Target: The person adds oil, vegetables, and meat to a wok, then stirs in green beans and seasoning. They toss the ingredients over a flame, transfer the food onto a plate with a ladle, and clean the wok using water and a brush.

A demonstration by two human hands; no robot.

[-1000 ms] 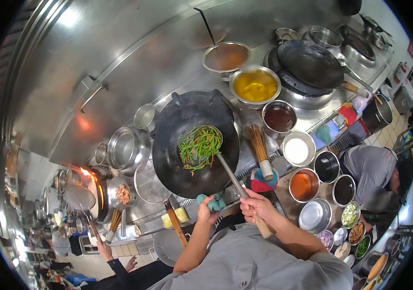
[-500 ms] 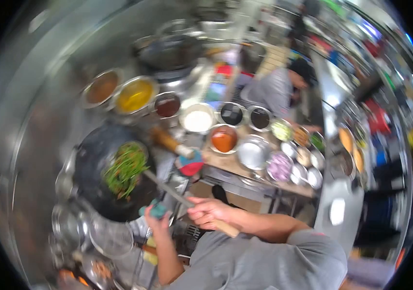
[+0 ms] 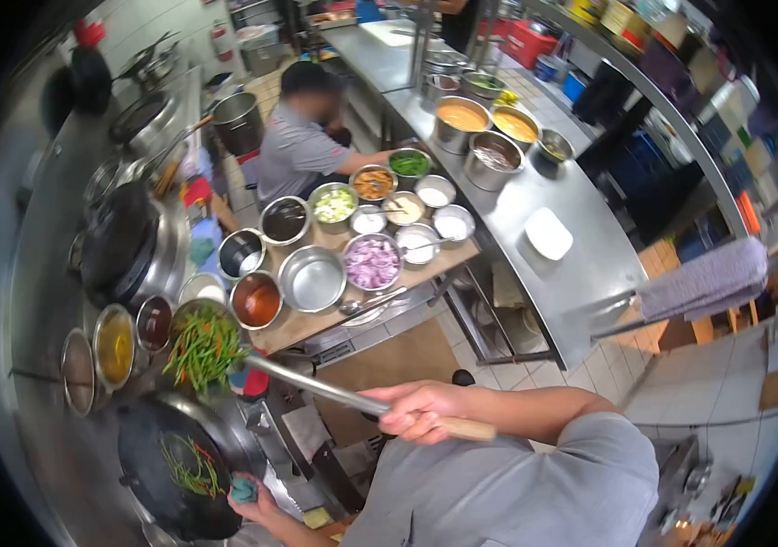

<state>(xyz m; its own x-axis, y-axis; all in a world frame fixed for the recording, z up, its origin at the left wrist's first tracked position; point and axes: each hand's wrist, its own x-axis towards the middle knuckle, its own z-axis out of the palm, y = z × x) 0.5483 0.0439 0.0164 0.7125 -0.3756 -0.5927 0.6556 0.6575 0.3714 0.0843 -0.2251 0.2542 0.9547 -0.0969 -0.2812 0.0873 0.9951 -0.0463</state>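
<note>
My right hand (image 3: pixel 421 410) is closed round the wooden-ended handle of a long metal ladle (image 3: pixel 325 390). Green vegetable strips with orange pieces (image 3: pixel 205 346) are heaped at its far end and hide the bowl of the ladle. The heap is beyond the wok's rim, beside the sauce pots. A smaller portion of the same vegetables (image 3: pixel 193 467) lies in the black wok (image 3: pixel 156 497). At the wok's near rim, my left hand (image 3: pixel 261 506) has its fingers closed on a teal cloth (image 3: pixel 244 490).
Metal pots of sauce (image 3: pixel 258 299), an empty metal bowl (image 3: pixel 312 279) and chopped purple onion (image 3: pixel 372 263) crowd the counter. A second wok (image 3: pixel 120 239) stands farther back. A co-worker (image 3: pixel 302 137) bends beyond the pots. A steel table (image 3: pixel 589 301) holds a white plate (image 3: pixel 548 234).
The ladle has come up out of the wok with most of the vegetables and moved toward the sauce pots. The camera view has swung right. My left hand keeps the cloth at the wok.
</note>
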